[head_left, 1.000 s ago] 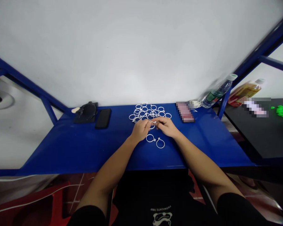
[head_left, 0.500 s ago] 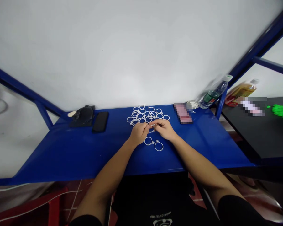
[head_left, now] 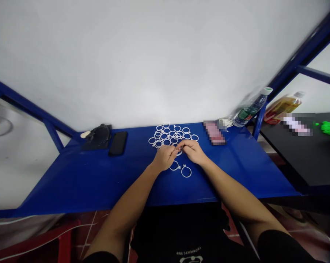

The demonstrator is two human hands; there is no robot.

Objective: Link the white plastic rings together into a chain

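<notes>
My left hand (head_left: pixel 165 157) and my right hand (head_left: pixel 192 150) meet fingertip to fingertip over the table. Both are closed in a pinch on one white plastic ring (head_left: pixel 179 152), whose lower curve shows between them; its small clip end is hidden by my fingers. Just beyond my hands lies a loose pile of several similar white rings (head_left: pixel 166 134), some overlapping. Nearer to me, two separate rings rest on the tabletop: one ring (head_left: pixel 186 171) with its clip end pointing away, and another ring (head_left: pixel 175 168) partly behind my left hand.
On the blue table (head_left: pixel 104 179), a black phone (head_left: pixel 118 143) and a crumpled dark plastic bag (head_left: pixel 99 136) lie to the left. To the right are a blurred-out pinkish object (head_left: pixel 214 132), a white cable (head_left: pixel 226 122) and a clear bottle (head_left: pixel 251 109). A wall stands behind.
My fingertips have shifted slightly on the held ring, with the right fingers bending further over it. The whole view has moved a little; the pile looks the same.
</notes>
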